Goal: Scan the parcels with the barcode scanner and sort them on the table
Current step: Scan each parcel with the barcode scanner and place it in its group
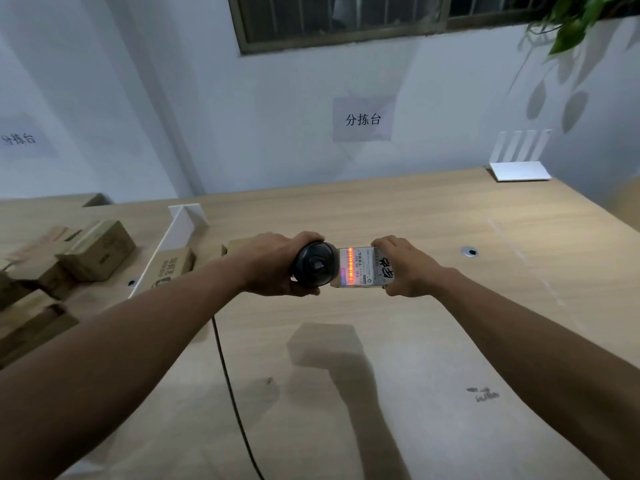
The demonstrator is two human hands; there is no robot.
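You have one scanner (314, 268), one held parcel (363, 268), several stacked boxes (97, 251), two wall signs (362, 119).

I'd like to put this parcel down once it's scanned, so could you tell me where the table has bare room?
The table is bare right of the white divider, up to the grommet hole and white router, and also near you, right of the black cable. Left of the divider it is crowded with cardboard boxes.
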